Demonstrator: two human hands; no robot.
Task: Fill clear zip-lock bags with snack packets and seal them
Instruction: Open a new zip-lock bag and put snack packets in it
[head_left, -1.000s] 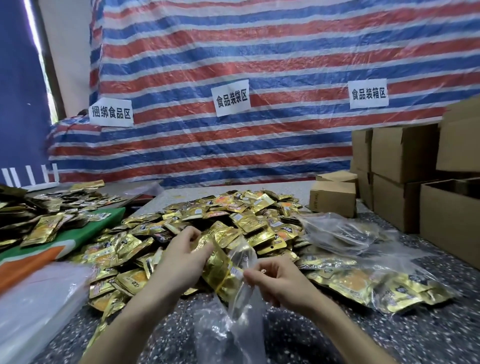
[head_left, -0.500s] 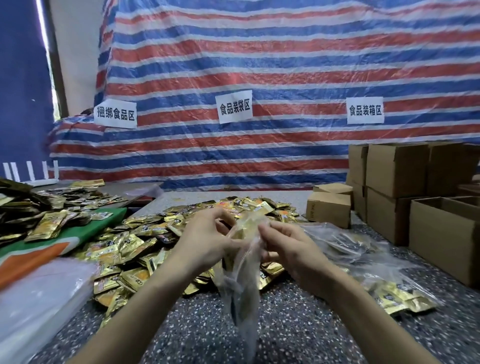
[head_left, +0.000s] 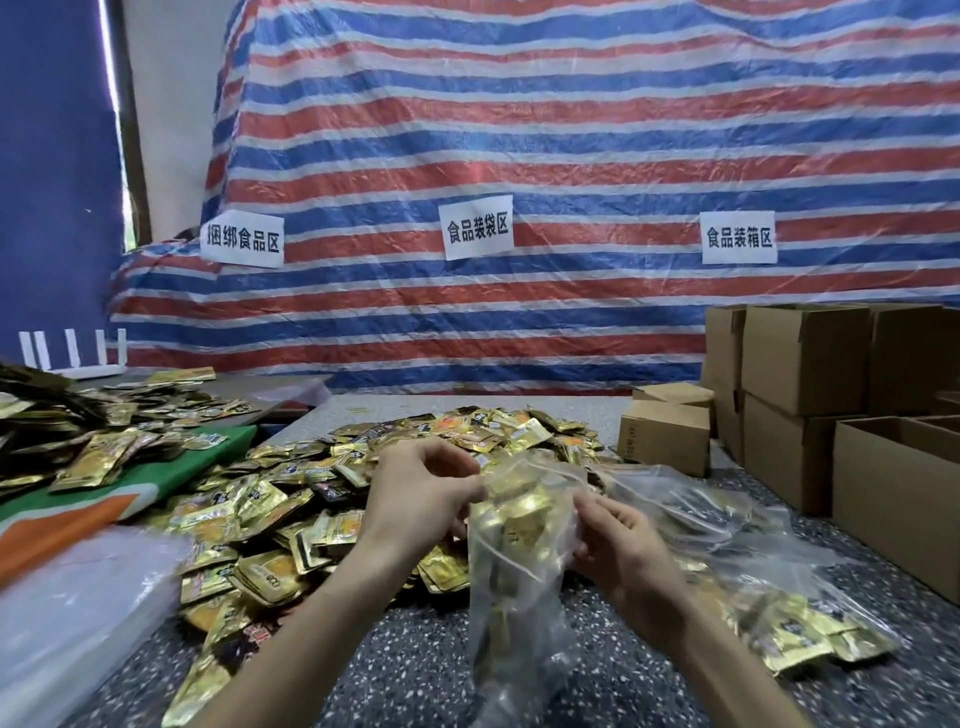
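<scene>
Entry: the clear bag (head_left: 519, 587) is being held up off the speckled table (head_left: 415, 649), in front of the person, between both hands. Its mouth is being pinched on one side by the left hand (head_left: 423, 501), thumb and curled fingers closing on the plastic rim. On the other side it is being pinched by the right hand (head_left: 626, 553), fingers likewise curled onto the film.

A bundle of gold packets (head_left: 522, 512) is sitting high in the bag, just under the mouth, between the two hands. The lower part is hanging slack and looks nearly empty.

Judgement: the bag is being held vertical so that the bundle can be settled by its own weight. The rim is being gripped at both sides so that the mouth is being drawn taut for the zip. Whether the zip is already pressed together cannot be told.

The loose packet pile (head_left: 311, 499) is lying just behind and left of the hands, within reach for refilling. Filled bags (head_left: 779, 613) are being collected to the right, near the cardboard boxes (head_left: 805, 358), presumably for boxing.
</scene>
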